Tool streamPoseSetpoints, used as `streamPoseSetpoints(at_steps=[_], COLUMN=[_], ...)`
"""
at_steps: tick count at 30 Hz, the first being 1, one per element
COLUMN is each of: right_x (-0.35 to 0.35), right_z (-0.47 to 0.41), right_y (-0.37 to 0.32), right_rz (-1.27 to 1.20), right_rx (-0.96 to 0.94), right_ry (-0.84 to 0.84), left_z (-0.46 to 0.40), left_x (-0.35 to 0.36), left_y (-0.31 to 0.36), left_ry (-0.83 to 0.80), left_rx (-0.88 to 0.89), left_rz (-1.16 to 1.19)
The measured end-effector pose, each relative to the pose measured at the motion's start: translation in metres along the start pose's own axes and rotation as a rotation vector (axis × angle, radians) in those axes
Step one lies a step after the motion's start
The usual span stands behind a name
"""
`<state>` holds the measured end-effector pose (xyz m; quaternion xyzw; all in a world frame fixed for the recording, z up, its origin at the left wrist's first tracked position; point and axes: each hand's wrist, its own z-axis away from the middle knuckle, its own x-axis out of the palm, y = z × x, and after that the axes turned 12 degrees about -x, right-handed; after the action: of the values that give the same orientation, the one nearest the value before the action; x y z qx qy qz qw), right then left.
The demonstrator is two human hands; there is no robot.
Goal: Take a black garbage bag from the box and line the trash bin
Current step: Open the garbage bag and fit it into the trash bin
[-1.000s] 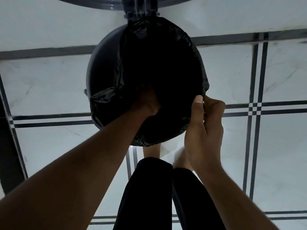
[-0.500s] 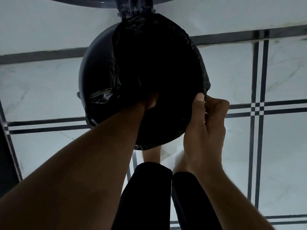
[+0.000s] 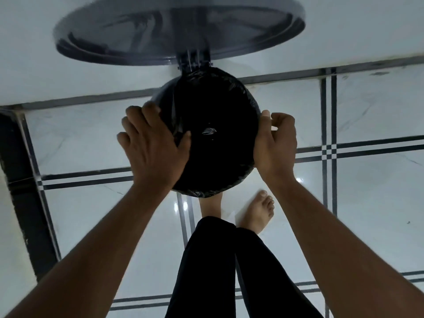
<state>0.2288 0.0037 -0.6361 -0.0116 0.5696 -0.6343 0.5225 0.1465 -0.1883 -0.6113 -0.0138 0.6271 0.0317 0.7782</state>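
Observation:
A round dark trash bin (image 3: 163, 94) stands on the floor below me, its hinged lid (image 3: 179, 28) flipped up and open at the top of the view. A black garbage bag (image 3: 218, 134) fills the bin's mouth, its edge folded over the rim along the near and right sides. My left hand (image 3: 153, 148) lies spread over the left rim, fingers apart, thumb pressing bag plastic at the inner edge. On the right rim my right hand (image 3: 275, 145) pinches the bag's edge between thumb and fingers.
White glossy floor tiles with dark double stripes (image 3: 328, 152) surround the bin. My bare feet (image 3: 257, 212) and black trouser legs (image 3: 220, 267) stand just in front of it. A dark vertical frame (image 3: 25, 198) runs down the left side. The box is not in view.
My left hand has come out of the bag's inside and now lies on the left rim. The view has tilted up, showing the lid. My right hand stays on the right rim.

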Motion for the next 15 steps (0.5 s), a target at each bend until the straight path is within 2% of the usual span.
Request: streamPoseSetpoints(at_steps=[2, 4, 5, 8, 11, 15], right_x=[0.004, 0.01, 0.013, 0.021, 0.029, 0.04], right_z=[-0.012, -0.024, -0.029, -0.042, -0.048, -0.05], right_y=[-0.012, -0.022, -0.026, -0.035, -0.037, -0.026], right_rz=[0.019, 0.025, 0.029, 0.03, 0.025, 0.091], right_rx=[-0.02, -0.039, -0.047, -0.047, -0.013, -0.043], right_ry=[-0.036, -0.072, -0.09, -0.147, -0.207, -0.251], left_z=[-0.022, -0.046, -0.059, -0.092, -0.114, -0.134], left_x=[-0.007, -0.016, -0.024, -0.036, -0.024, -0.007], left_y=[-0.01, -0.016, -0.017, -0.033, -0.059, -0.069], left_ry=[-0.188, -0.376, -0.502, -0.876, -1.001, -1.161], left_rx=[0.01, 0.039, -0.003, -0.268, -0.409, -0.411], left_rz=[-0.112, 0.0, 0.115, 0.691, 0.974, 1.029])
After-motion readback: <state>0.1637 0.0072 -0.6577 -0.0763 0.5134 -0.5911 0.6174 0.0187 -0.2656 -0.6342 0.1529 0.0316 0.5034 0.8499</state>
